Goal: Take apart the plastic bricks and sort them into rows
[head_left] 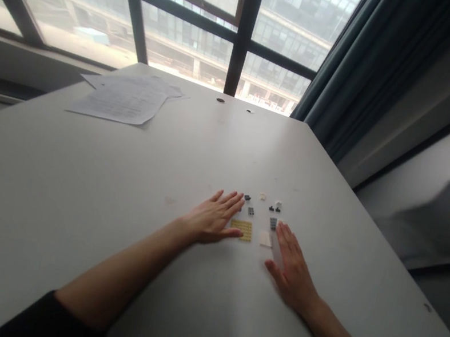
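My left hand (219, 217) lies palm down with its fingers stretched out, its thumb over a tan studded building plate (242, 230). Its fingertips partly hide small grey pieces. On the other side, my right hand (290, 261) is flat with thumb apart, its fingertips beside a dark grey studded brick (273, 223). Between the hands lies a pale cream flat piece (266, 239). Behind them sit a grey brick (251, 211), a dark piece (247, 197), a cream piece (262, 196), small black pieces (274, 208) and a white piece (278, 203).
The pieces lie on a wide white table (95, 186). Printed paper sheets (123, 101) rest at its far left. A round dark hole (220, 100) is near the far edge. Beyond stand windows (186, 40), with a dark curtain (370, 60) on the right.
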The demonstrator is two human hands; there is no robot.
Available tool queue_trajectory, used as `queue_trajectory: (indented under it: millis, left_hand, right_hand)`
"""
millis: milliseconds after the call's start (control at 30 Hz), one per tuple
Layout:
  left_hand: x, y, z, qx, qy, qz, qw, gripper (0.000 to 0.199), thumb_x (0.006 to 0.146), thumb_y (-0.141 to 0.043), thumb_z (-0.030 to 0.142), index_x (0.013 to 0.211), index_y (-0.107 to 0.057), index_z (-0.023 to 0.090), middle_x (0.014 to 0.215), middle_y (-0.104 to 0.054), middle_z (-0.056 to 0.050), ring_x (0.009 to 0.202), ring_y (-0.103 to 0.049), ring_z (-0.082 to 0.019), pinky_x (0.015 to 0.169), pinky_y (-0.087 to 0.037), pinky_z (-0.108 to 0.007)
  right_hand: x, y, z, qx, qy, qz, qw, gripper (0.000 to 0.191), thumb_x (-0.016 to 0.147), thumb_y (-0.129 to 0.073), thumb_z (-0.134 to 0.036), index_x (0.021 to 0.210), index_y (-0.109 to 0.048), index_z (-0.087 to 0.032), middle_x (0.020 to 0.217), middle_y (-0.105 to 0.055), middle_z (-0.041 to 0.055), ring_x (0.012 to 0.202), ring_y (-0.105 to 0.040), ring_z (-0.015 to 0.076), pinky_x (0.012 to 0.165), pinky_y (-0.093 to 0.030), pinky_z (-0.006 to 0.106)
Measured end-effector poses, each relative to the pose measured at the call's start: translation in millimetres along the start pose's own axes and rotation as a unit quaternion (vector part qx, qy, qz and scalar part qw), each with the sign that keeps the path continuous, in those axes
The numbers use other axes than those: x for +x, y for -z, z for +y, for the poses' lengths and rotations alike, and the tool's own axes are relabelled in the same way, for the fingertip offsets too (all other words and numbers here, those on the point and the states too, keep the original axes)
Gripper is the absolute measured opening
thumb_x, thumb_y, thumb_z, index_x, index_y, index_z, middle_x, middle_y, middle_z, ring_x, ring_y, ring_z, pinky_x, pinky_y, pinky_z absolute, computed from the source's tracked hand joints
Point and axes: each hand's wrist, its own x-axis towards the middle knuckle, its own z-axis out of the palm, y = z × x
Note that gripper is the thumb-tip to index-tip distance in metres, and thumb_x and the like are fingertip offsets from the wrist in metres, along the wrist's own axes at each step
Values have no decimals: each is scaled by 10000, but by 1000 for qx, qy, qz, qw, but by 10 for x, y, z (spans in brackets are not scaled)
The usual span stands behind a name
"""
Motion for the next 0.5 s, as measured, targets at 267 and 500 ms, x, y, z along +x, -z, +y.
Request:
queue_trajectory:
  millis: [267,500]
  left_hand:
    - [-506,-11,-307,-205,89,194,955,959,825,-193,773,1497,-56,104,1565,-62,-155,1443,-75,-271,1173,-93,-447]
    - [-1712,561,-696,-312,164,497,793,778,833,-37,760,1478,-158,341,1573,-152,24,1432,-136,-276,1168,-116,-478]
  right_hand:
    - [-101,2,168,158,-68,32,985,685,929,-316,-568,1493,-169,-207,1537,-246,106,1408,-245,273,1130,-280,490]
    - [173,180,306,318,-105,154,930,724,889,98,-539,1504,51,-159,1517,-280,146,1359,-346,311,1030,-373,562]
